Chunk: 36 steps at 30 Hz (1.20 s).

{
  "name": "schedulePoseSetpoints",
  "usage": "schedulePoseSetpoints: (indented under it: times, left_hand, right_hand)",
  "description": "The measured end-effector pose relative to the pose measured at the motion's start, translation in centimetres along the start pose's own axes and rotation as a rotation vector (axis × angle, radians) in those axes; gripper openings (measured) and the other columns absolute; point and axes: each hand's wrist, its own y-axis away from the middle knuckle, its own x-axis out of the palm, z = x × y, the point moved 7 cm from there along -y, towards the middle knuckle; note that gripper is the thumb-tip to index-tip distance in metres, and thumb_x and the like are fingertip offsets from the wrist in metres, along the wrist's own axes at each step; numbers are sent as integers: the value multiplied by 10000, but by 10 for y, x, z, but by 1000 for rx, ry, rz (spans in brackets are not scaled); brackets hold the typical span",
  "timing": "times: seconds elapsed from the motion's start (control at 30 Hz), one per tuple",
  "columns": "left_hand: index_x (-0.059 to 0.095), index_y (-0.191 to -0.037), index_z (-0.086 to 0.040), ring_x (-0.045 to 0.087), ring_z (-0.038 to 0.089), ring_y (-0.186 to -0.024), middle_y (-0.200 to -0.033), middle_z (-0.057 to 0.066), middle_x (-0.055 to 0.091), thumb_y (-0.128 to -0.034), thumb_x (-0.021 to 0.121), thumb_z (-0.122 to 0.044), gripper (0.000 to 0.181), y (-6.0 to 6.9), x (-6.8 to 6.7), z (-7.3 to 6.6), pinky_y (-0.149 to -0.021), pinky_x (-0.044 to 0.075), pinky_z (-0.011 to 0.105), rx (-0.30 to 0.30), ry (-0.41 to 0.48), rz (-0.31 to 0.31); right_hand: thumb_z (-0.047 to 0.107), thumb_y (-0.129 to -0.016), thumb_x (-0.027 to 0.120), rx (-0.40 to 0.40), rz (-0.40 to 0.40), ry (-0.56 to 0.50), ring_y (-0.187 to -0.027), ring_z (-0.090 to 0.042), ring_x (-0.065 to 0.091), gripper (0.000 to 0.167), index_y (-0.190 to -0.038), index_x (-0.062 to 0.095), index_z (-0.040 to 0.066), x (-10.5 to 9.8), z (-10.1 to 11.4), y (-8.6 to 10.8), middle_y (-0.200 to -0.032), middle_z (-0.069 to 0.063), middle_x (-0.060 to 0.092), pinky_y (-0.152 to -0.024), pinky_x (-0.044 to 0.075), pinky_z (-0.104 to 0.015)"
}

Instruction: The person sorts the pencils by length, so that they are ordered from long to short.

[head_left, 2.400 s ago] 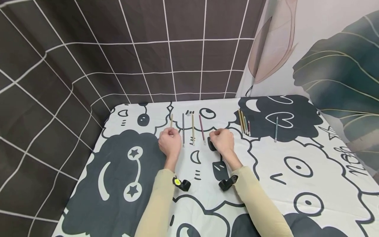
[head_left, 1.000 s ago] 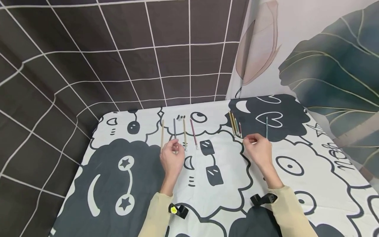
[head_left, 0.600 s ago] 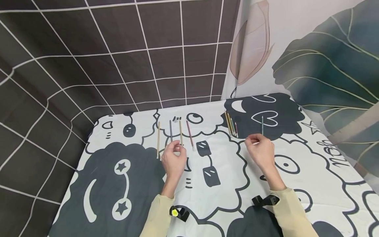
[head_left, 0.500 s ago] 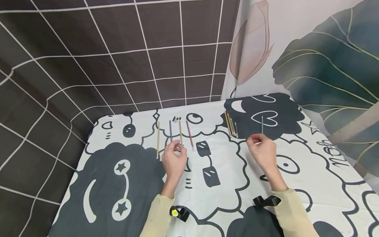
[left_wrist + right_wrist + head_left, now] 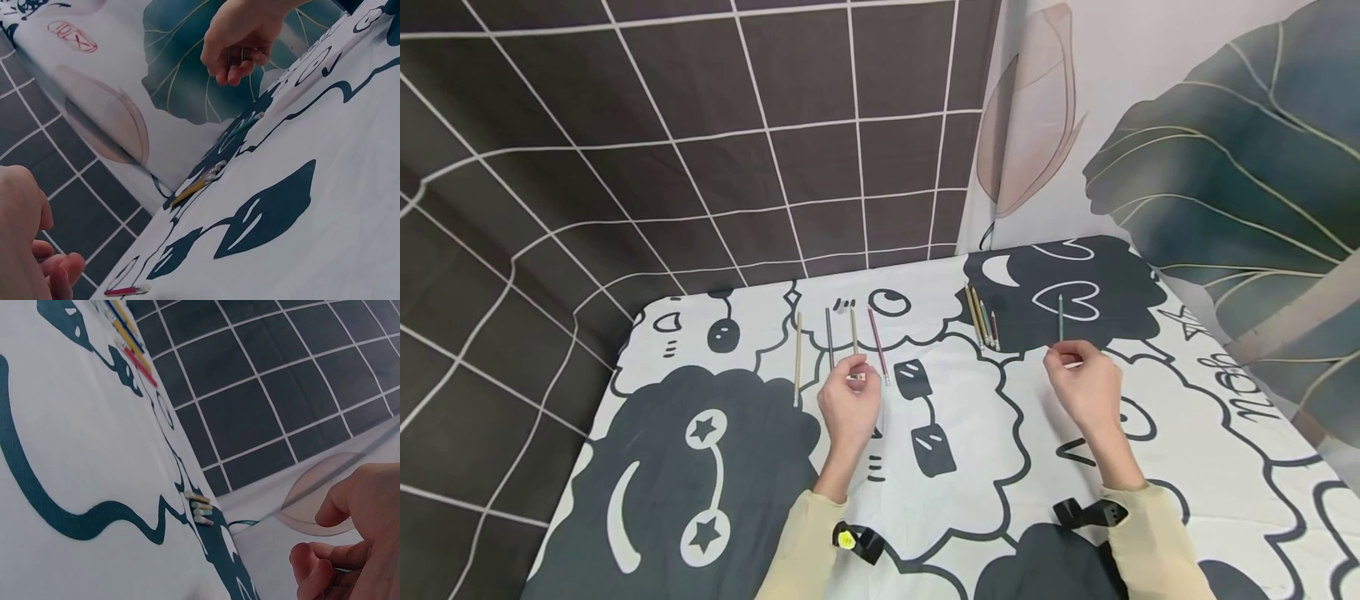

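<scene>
Four pencils lie spaced apart on the cloth: a light one [image 5: 797,358], a dark one [image 5: 830,337], a yellow one [image 5: 853,329] and a red one [image 5: 877,343]. My left hand [image 5: 850,408] hovers at the near ends of the dark and yellow ones, fingers loosely bent; in the left wrist view this hand [image 5: 28,231] holds nothing visible. My right hand [image 5: 1086,396] is at the near end of a teal pencil [image 5: 1061,315]. The left wrist view shows the right hand [image 5: 240,40] above the teal pencil [image 5: 247,126], apart from it, fingers loosely curled around nothing visible.
Several shorter pencils [image 5: 974,317] lie close together between my hands, towards the back. The cloth [image 5: 955,517] has black-and-white cartoon prints. A dark gridded curtain [image 5: 812,167] stands behind and at the left, a leaf-patterned one [image 5: 1210,183] at the right.
My right hand has moved right, from beside the red pencil to the teal one. My left hand has left the light pencil and moved right. The head view has shifted.
</scene>
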Motion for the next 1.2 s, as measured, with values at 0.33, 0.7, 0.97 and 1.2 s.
schedulePoseSetpoints:
  times: [0.33, 0.7, 0.97, 1.2]
  left_hand:
    - [746, -974, -18, 657, 139, -583, -818, 31, 708, -828, 660, -23, 169, 4, 27, -5, -579, 494, 349, -33, 27, 73]
    - [750, -973, -7, 618, 87, -555, -789, 5, 701, -812, 661, -41, 188, 10, 50, -7, -574, 468, 303, -78, 42, 129]
    - [760, -952, -26, 584, 72, -550, -750, -10, 697, -822, 683, -65, 156, 10, 70, -10, -589, 461, 323, -85, -2, 148]
    - [767, -928, -50, 625, 150, -635, -739, -22, 703, -815, 713, -113, 140, 6, 98, -17, -676, 474, 371, -109, -35, 164]
  right_hand:
    - [57, -873, 613, 14, -22, 11, -568, -112, 527, 180, -939, 715, -75, -12, -12, -1, -790, -201, 693, -492, 336, -163]
    - [63, -861, 587, 70, -62, 32, -598, -146, 523, 183, -904, 724, -52, -23, -26, 0, -755, -172, 687, -546, 337, -193]
    - [74, -859, 583, 83, -55, 33, -643, -245, 572, 194, -910, 720, -54, -21, -33, -1, -759, -169, 686, -540, 335, -194]
    - [60, -858, 575, 96, -55, 29, -709, -333, 606, 201, -919, 716, -70, -14, -35, -4, -790, -200, 692, -597, 346, -232]
